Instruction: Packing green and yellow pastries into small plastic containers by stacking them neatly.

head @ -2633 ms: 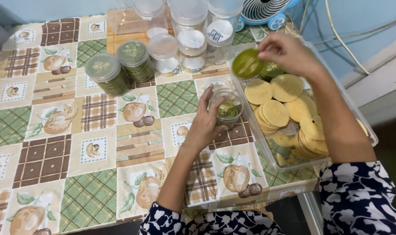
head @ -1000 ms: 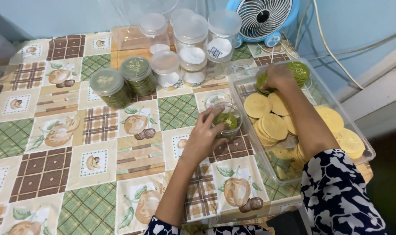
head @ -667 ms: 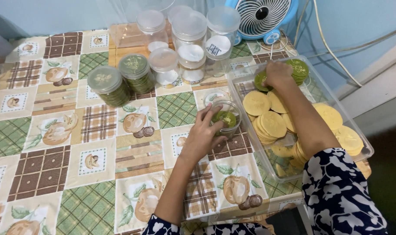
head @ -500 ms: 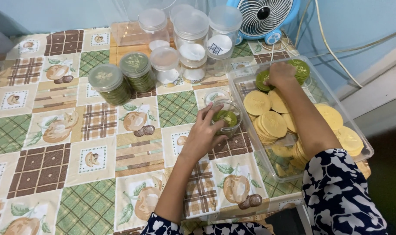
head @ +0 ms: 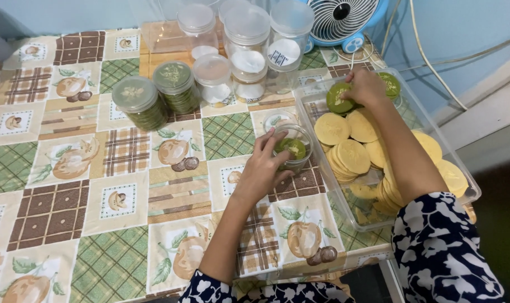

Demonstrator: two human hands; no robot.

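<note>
Checked cloth with a fruit print covers the surface (head: 126, 196) nearest me. On it my left hand (head: 263, 168) cups the side of a small clear jar (head: 291, 150), open-topped and only shallowly filled with green wafers; I judge this jar barely begun. Just right of it, the clear plastic tray (head: 468, 196) holds overlapping stacks of yellow wafers (head: 350, 154), plentiful and apparently untouched, and a few green wafers (head: 339, 96) at its far end, where my right hand (head: 367, 87) pinches one between its fingertips. Farther left stand two lidded jars (head: 154, 101) packed full with green wafers, which I take as finished. Behind them cluster several clear lidded jars (head: 246, 39), seemingly empty and still to be filled. Beyond these sits a blue fan (head: 345, 17).
</note>
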